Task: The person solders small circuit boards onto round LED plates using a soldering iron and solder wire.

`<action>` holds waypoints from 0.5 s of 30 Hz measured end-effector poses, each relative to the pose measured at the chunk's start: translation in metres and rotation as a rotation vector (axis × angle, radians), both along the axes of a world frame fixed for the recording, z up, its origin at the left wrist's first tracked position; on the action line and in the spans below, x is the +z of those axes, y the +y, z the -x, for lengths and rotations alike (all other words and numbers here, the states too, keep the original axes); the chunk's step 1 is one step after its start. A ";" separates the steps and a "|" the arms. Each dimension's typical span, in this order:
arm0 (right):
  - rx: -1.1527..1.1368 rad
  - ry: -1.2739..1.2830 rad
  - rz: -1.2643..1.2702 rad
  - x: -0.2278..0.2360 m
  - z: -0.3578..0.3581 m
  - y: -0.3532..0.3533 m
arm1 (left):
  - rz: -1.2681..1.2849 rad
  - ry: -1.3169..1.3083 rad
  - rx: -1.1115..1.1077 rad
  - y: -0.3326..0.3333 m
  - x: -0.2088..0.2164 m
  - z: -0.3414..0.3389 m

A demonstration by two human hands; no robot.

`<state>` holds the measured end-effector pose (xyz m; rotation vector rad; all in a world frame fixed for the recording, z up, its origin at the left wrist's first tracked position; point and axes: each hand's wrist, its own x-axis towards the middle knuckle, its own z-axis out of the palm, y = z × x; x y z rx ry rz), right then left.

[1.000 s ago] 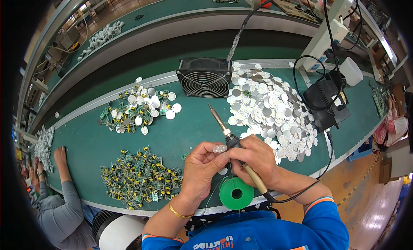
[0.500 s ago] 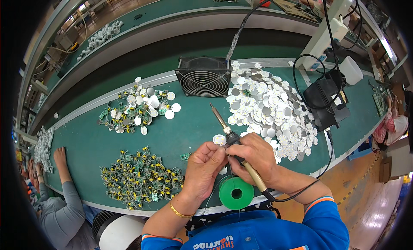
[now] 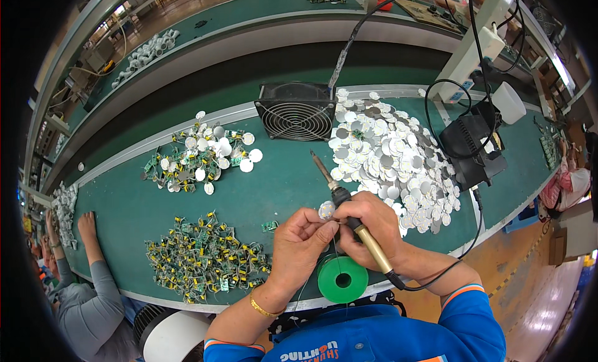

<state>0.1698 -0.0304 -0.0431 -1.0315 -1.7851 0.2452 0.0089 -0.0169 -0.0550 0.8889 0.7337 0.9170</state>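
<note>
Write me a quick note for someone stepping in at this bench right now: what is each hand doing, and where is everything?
Left hand: pinching a small round white disc board together with the right fingers.
Right hand: gripping the tan-handled soldering iron, tip pointing away toward the black square fan.
Green solder spool sits at the near edge, below the hands.
Big heap of round silver-white discs lies right; pile of small green and yellow circuit boards lies left; mixed pile of boards and discs lies beyond it.
Done and left: cannot tell from the piles.

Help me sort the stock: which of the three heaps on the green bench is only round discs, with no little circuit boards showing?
The big heap of silver-white discs, right of the black fan. The heap of small boards is green and yellow; the mixed heap combines both.
</note>
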 end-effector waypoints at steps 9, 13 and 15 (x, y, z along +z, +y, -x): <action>-0.026 0.041 -0.018 0.002 0.000 0.000 | -0.006 0.078 -0.140 0.008 0.002 0.011; -0.048 0.076 -0.049 0.001 -0.005 0.003 | 0.023 0.108 -0.210 0.007 0.009 0.008; -0.056 0.071 -0.056 0.002 -0.005 0.002 | 0.018 0.083 -0.193 0.006 0.008 0.007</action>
